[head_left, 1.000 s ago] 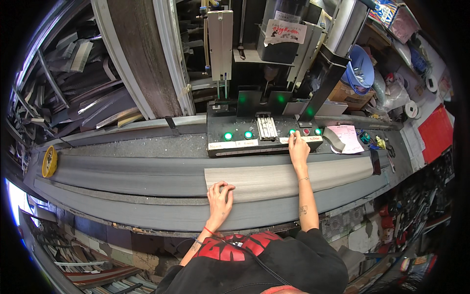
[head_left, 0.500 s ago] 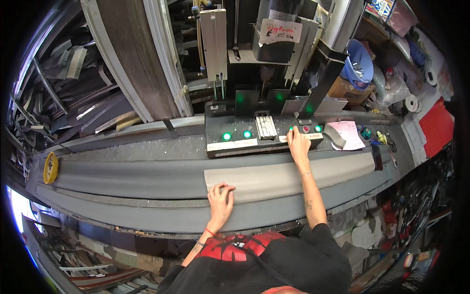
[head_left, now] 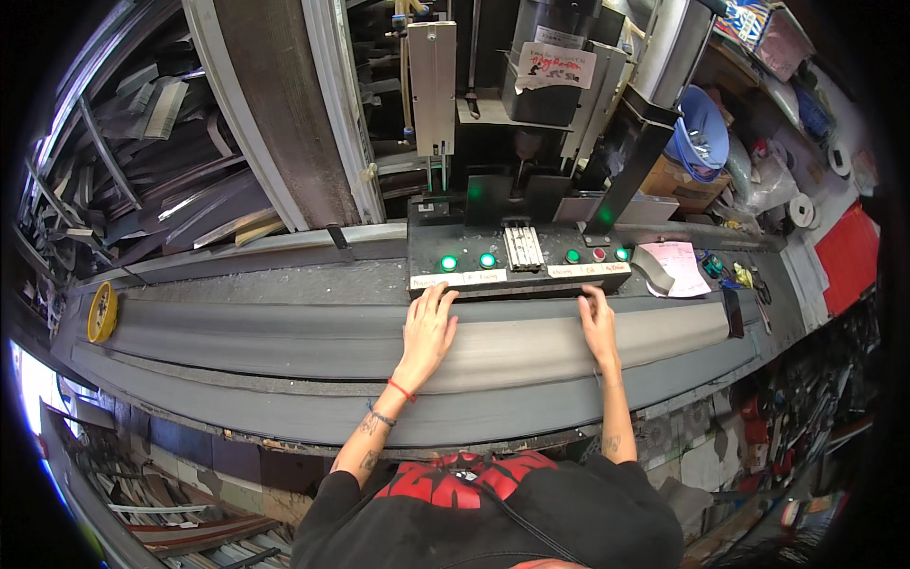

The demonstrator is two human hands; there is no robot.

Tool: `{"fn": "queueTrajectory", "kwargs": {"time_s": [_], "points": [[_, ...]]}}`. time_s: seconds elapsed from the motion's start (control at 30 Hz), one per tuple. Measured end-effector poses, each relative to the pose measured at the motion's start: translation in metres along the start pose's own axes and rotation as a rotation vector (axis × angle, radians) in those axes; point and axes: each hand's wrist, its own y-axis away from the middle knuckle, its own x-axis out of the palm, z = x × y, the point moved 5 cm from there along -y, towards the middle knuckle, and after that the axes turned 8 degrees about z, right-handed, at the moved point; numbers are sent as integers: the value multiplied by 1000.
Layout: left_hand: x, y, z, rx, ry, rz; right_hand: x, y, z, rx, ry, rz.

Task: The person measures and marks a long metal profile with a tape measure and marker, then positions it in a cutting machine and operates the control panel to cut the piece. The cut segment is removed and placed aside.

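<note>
My left hand (head_left: pixel 429 330) reaches over the left end of a long beige strip (head_left: pixel 664 332), its fingers apart at the front edge of a black machine base (head_left: pixel 519 283). My right hand (head_left: pixel 598 327) is above the same strip, fingers loosely bent and holding nothing, close below the base's right-hand labels. Whether the fingertips touch the base is hard to tell. On top of the base are lit green buttons (head_left: pixel 448 263) at the left, and a red button (head_left: pixel 599 254) between green ones at the right. A pale ribbed block (head_left: pixel 523 247) sits in the middle.
Long dark grey strips (head_left: pixel 256 337) lie along the bench. A yellow bowl (head_left: pixel 102 312) stands at its left end. To the right are a pink paper (head_left: pixel 678 266), a curved grey piece (head_left: pixel 652 270) and a dark phone-like slab (head_left: pixel 733 313). Metal columns (head_left: pixel 431 90) rise behind the base.
My right hand has come off the buttons and back toward me. My left hand has moved forward from the beige strip's left end to the base's front edge.
</note>
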Motion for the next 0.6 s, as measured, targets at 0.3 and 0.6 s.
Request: {"fn": "queueTrajectory", "kwargs": {"time_s": [0.3, 0.6], "points": [[30, -32, 3, -63, -203, 1, -61, 77, -29, 212, 90, -168], [39, -50, 14, -81, -202, 2, -30, 29, -4, 82, 63, -21]]}}
